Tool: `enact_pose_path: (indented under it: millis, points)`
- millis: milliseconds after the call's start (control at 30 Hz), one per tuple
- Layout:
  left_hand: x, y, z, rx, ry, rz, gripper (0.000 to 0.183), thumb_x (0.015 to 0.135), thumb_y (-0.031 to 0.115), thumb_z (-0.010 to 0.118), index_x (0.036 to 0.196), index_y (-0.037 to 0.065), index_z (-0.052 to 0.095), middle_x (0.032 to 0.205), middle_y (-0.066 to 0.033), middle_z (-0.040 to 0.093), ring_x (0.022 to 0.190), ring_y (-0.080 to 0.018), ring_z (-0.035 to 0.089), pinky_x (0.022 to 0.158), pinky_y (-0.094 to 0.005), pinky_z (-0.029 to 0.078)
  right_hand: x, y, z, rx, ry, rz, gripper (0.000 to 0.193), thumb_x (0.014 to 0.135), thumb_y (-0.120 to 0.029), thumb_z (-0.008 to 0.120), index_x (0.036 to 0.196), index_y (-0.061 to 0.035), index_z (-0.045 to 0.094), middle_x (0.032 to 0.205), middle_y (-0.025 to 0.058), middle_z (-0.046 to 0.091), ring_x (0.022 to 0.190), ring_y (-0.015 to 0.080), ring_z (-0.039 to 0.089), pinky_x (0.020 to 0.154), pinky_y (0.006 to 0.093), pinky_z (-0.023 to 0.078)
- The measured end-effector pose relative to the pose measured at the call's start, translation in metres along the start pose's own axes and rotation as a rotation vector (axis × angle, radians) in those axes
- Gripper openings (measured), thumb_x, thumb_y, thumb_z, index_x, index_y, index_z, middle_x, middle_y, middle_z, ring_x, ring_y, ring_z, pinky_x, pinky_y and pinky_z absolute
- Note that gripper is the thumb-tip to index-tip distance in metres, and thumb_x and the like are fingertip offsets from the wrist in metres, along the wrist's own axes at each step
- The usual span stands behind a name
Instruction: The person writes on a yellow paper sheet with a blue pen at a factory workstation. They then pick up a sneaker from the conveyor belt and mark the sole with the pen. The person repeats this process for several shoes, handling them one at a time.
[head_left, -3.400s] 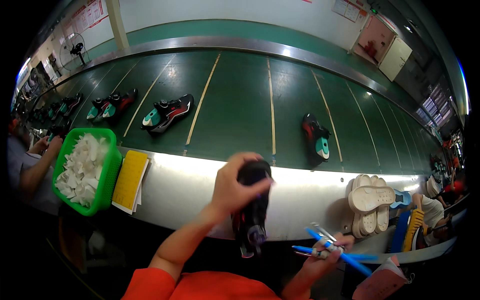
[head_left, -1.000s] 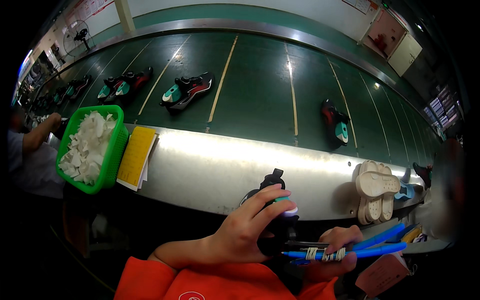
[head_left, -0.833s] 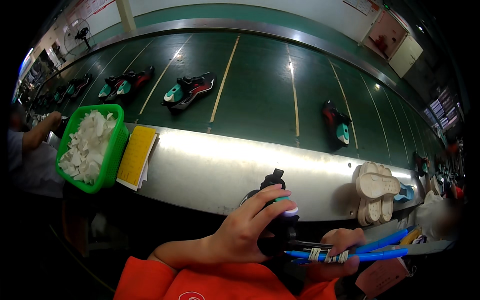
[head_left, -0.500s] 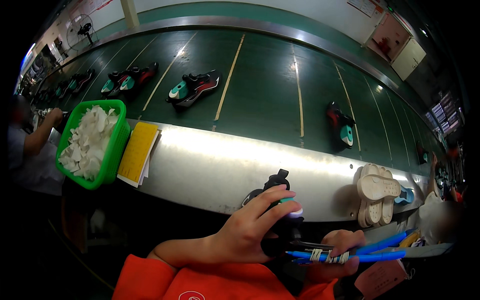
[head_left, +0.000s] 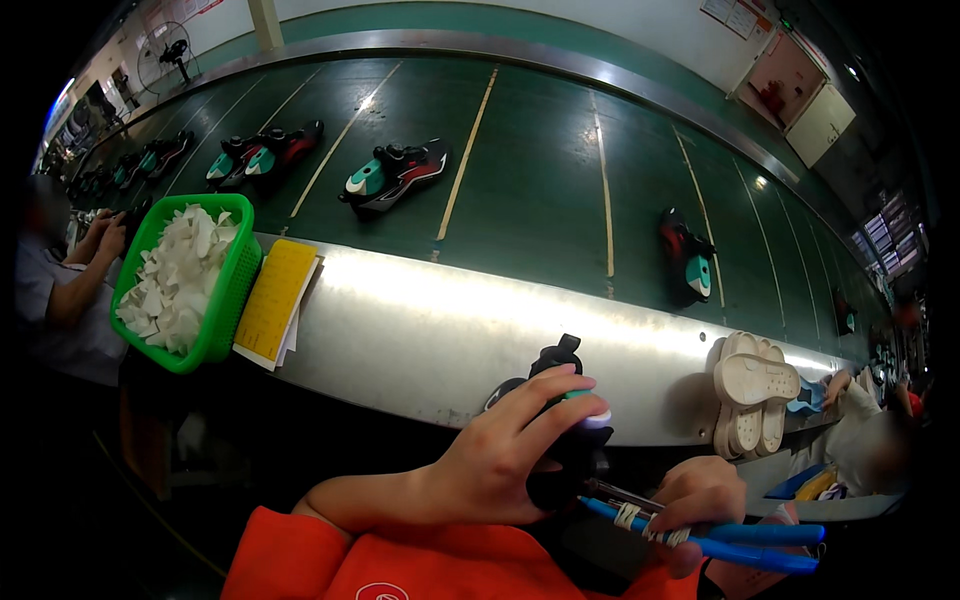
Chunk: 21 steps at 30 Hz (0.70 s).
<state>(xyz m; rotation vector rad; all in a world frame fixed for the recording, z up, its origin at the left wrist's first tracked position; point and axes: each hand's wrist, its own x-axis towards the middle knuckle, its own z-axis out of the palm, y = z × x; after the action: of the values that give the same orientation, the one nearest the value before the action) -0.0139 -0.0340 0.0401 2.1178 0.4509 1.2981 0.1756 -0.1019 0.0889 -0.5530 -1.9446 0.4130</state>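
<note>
My left hand [head_left: 500, 440] is wrapped over a black shoe [head_left: 562, 355] with a teal and white part at its opening, just off the near edge of the metal ledge. Much of the shoe is covered by the fingers. In my right hand [head_left: 703, 490] is a bundle of blue pens [head_left: 765, 533] bound with pale rubber bands. A slim dark rod [head_left: 622, 495] sticks out of this bundle, its end against or very close to the shoe's lower part; contact is hard to tell.
A green basket [head_left: 232, 300] of white scraps and a yellow booklet [head_left: 276, 303] lie left on the metal ledge [head_left: 420, 330]. Cream soles [head_left: 755, 380] are stacked right. Several black-red-teal shoes [head_left: 395, 178] sit on the green conveyor [head_left: 540, 180]. Other people work at both sides.
My right hand has turned, and the pens' far ends now point lower. My left hand keeps its hold on the shoe. At far right, another person's hand has come down by the light-blue piece.
</note>
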Motion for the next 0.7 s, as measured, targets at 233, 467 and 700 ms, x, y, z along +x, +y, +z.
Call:
enact_pose_path:
  millis: [233,467,700]
  points:
    - [-0.004,-0.004,-0.001,-0.010,-0.044,0.009,0.065,0.055,0.007,0.077,0.112,0.007,0.048,0.117,-0.0170,0.049,0.111,-0.0385,0.049,0.084,-0.0392,0.048,-0.014,0.009,0.000,0.186,0.133,-0.098,0.033,0.082,-0.035,0.057,0.071,-0.0043,0.051,0.051,0.0036,0.048,0.035,0.0107,0.042,0.032,0.0222,0.033]
    - [-0.062,-0.077,0.041,0.104,-0.071,0.517,0.051,0.067,0.004,0.068,0.113,0.012,0.047,0.123,-0.0160,0.042,0.114,-0.0431,0.044,0.086,-0.0497,0.046,-0.073,0.057,0.018,-0.011,1.094,0.385,0.032,0.085,-0.036,0.039,0.070,-0.0087,0.034,0.060,0.0011,0.033,0.049,0.0077,0.032,0.041,0.0207,0.026]
    - [-0.097,-0.124,0.074,0.304,-0.394,0.880,0.044,0.077,0.027,0.064,0.116,0.021,0.046,0.125,-0.0058,0.048,0.110,-0.0258,0.050,0.089,-0.0418,0.039,-0.128,0.076,0.014,0.004,1.298,0.623,0.029,0.091,-0.033,0.034,0.073,-0.0108,0.038,0.069,0.0004,0.036,0.053,0.0074,0.037,0.046,0.0207,0.031]
